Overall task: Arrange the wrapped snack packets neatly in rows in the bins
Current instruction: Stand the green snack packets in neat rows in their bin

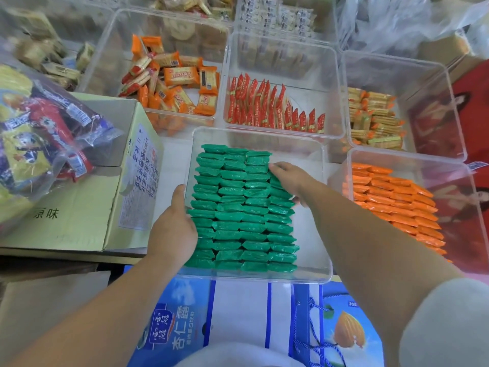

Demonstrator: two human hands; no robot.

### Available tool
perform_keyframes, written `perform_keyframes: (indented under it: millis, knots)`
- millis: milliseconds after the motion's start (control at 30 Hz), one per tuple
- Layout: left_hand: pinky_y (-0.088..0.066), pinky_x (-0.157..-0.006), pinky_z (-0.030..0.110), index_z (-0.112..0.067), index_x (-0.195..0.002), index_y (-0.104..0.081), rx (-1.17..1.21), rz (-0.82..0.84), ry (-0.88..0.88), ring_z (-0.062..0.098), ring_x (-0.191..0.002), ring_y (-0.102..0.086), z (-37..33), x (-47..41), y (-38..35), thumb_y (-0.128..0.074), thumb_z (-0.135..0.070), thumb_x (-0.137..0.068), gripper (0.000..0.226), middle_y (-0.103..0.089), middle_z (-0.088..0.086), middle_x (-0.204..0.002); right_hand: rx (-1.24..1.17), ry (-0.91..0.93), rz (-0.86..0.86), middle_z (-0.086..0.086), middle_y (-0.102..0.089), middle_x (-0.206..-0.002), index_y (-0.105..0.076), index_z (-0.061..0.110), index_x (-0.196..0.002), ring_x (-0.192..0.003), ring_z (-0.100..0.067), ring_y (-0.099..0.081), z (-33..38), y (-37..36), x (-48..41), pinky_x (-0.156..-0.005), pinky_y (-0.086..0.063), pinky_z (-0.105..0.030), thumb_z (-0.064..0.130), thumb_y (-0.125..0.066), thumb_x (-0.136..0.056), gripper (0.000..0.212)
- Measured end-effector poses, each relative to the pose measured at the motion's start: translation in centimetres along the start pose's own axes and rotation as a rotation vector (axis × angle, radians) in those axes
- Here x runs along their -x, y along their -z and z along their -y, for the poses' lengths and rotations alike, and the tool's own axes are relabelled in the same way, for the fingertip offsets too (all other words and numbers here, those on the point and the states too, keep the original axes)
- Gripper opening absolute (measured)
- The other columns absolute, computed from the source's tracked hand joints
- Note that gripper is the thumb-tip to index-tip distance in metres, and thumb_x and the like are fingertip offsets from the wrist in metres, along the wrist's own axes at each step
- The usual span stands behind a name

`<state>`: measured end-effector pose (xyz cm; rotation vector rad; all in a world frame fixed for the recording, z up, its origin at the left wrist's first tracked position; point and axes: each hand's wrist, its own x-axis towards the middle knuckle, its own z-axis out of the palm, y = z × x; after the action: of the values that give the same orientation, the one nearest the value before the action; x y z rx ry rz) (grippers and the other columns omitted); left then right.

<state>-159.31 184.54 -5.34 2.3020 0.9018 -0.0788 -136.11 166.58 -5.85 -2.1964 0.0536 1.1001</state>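
While I watched through the head view, these were the points I logged.

Green bin: the clear bin (326, 207) sat nearest me, with the green packets (243, 210) standing on edge in four columns; the rightmost column stopped short of the far wall.

Left hand: my left hand (173, 226) lay flat against the near-left column, fingers inside the left wall and out of sight, so I could not tell whether it gripped anything; it looked like a bracing press.

Right hand: my right hand (287, 178) had its fingers closed loosely over the far packets of the rightmost column; whether it pinched one packet or only pushed, I could not tell.

Risk, toppling: I judged that easing the left hand off could let the upright columns lean and fan out.

Risk, gap: bare floor remained along the right wall, so the rightmost column could slump sideways.

Risk, bin slide: a hard push might shift the bin on the blue carton (238, 313).

Neighbours: the orange packets (391, 202) lay rowed in the bin to the right; the loose orange packs (172, 83) in the far-left bin were still jumbled.
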Motion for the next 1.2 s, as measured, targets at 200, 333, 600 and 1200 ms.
perform_keyframes:
  millis: [200,333,600,1200]
  knots:
    - [-0.050,-0.066,0.044,-0.024,-0.156,-0.014,-0.005,0.017,0.005,0.024,-0.075,-0.056,-0.1,0.0,0.1,-0.045,-0.004,-0.098,0.069,-0.060,0.008,-0.096,0.172,-0.116,0.137,-0.006,-0.043,-0.147,-0.046,0.033,-0.138,-0.103,-0.031,-0.051,1.9,1.0,-0.6,-0.056,-0.058,-0.042,0.050,-0.036,-0.104,0.039]
    - [-0.043,-0.060,0.037,-0.026,-0.156,-0.014,-0.023,0.020,-0.012,0.022,-0.070,-0.054,-0.3,-0.1,-0.1,-0.046,-0.005,-0.097,0.070,-0.057,0.004,-0.090,0.366,-0.065,0.145,-0.010,-0.037,-0.152,-0.039,0.024,-0.145,-0.116,-0.039,-0.054,1.8,0.7,-0.4,-0.061,-0.061,-0.048,0.045,-0.030,-0.107,0.044]
    - [-0.052,-0.064,0.043,-0.028,-0.156,-0.011,-0.021,0.031,0.000,0.024,-0.072,-0.057,-0.4,-0.1,0.0,-0.046,-0.007,-0.099,0.070,-0.060,0.005,-0.095,0.209,-0.023,-0.073,-0.018,-0.047,-0.145,-0.018,0.019,-0.156,-0.088,-0.026,-0.057,0.7,-0.9,0.2,-0.086,-0.047,-0.043,0.046,-0.037,-0.105,0.061]
    - [-0.032,-0.049,0.034,-0.027,-0.156,-0.013,0.002,0.039,0.009,0.024,-0.064,-0.051,-0.4,-0.2,-0.1,-0.045,-0.002,-0.095,0.074,-0.055,0.007,-0.077,-0.386,-0.191,-0.119,-0.003,-0.016,-0.167,-0.012,0.030,-0.160,-0.150,-0.035,-0.023,-4.1,-4.5,6.9,-0.117,-0.022,-0.057,0.070,-0.030,-0.098,0.077]
